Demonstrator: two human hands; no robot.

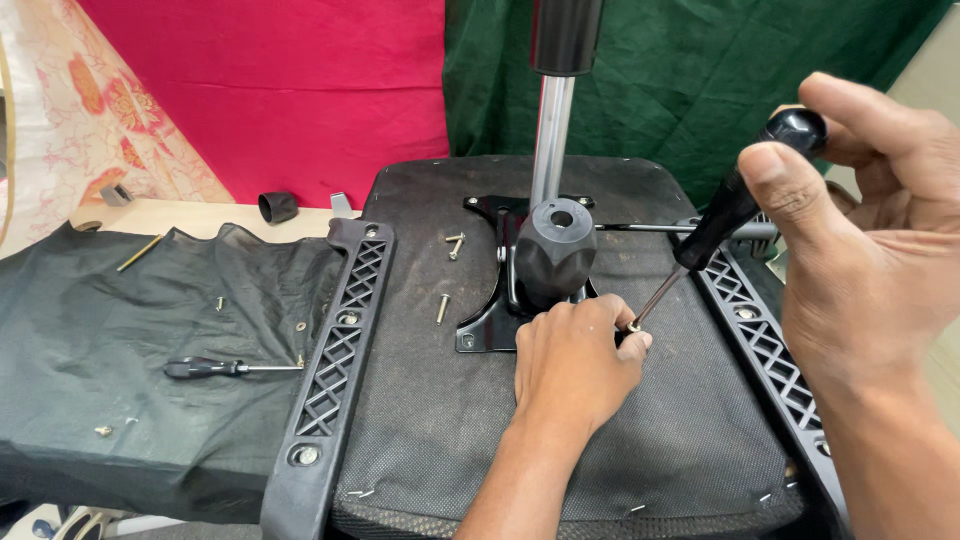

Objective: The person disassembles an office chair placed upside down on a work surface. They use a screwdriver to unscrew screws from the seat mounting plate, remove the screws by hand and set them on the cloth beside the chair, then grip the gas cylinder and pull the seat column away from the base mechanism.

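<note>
A pale wooden surface [190,213] showed as a strip in the upper left of the frame, under the red and patterned cloths. On it, at centre left, stood a short black cap [278,207], with a small grey metal piece [342,205] just right of it. A dark cloth sheet [120,350] covered the left half of the frame, carrying a black-handled screwdriver [228,368] at lower left, a brass rod [139,253] near its upper edge and scattered small screws. The upturned chair seat [450,420] filled the centre and bottom.
</note>
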